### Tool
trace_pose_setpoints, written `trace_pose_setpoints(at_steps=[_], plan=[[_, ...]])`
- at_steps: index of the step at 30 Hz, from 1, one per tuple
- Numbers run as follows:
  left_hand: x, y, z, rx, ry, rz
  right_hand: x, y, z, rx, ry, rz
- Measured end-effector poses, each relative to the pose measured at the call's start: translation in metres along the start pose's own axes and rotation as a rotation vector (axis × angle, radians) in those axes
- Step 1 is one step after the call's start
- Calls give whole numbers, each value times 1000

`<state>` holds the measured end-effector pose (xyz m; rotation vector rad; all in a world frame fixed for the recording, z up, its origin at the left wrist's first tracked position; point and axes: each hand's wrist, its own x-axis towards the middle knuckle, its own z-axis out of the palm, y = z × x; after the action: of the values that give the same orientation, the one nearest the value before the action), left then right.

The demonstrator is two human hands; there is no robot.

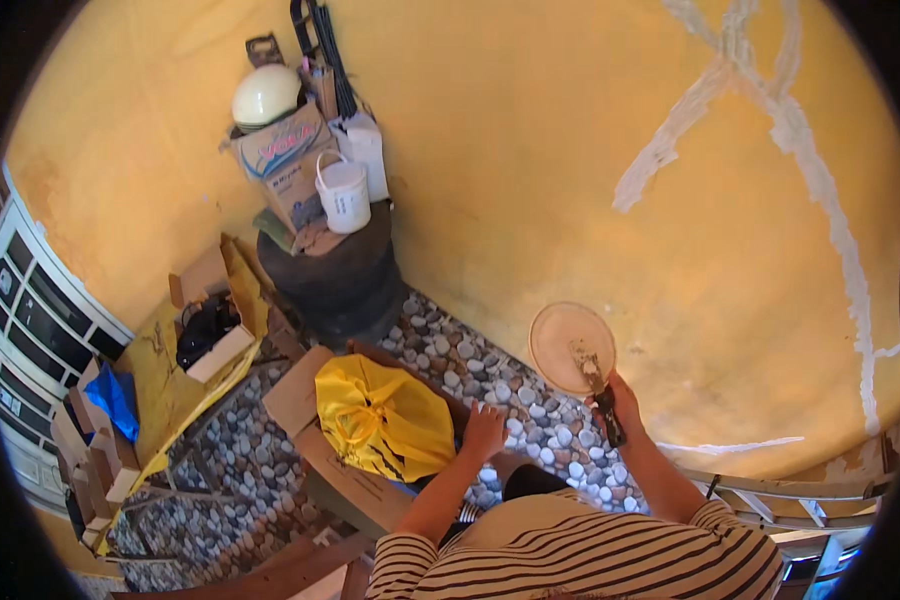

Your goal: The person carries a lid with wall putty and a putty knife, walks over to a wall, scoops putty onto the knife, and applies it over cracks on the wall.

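Nearest to me is the striped shirt (570,555) of the person, low at about half past five, and from it two bare forearms reach forward. The right hand (622,402), at four o'clock, is closed around the dark handle of a putty knife (592,375). The knife's stained blade lies across the face of a round beige lid (550,345), between three and four o'clock, just in front of the yellow wall (510,150). The edge of this lid comes close to the same hand, but I cannot tell how it is supported. The left hand (485,435), well apart from the right, is at half past five; its fingers are a little spread and I see nothing in them. It is just beside a yellow bag (380,415) at seven o'clock, which sits in an open cardboard box (345,485) on the pebble-patterned floor (440,345). At half past ten, a white bucket (344,197) and a cream helmet (263,97) are among cartons above a dark round stand (330,280). Toward half past eight I notice a yellow-covered worktop (165,405), and at two o'clock, pale patched lines (815,180) on the wall.
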<state>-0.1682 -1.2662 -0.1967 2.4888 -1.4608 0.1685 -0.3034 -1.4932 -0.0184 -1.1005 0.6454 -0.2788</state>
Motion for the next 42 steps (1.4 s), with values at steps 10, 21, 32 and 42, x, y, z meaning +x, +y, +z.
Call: trace_pose_setpoints(at_steps=[10,21,32,42], plan=[[3,-8,5,-70,-178,3,4,6,12,72,73,-54],[0,-11,22,-96,-209,-33,4,-4,-26,14,152,-118],[83,-10,-21,-2356,17,-715,129,19,-25,-224,-186,-7],[157,-52,-71,-2458,792,-667,250,-24,65,-294,-628,178]])
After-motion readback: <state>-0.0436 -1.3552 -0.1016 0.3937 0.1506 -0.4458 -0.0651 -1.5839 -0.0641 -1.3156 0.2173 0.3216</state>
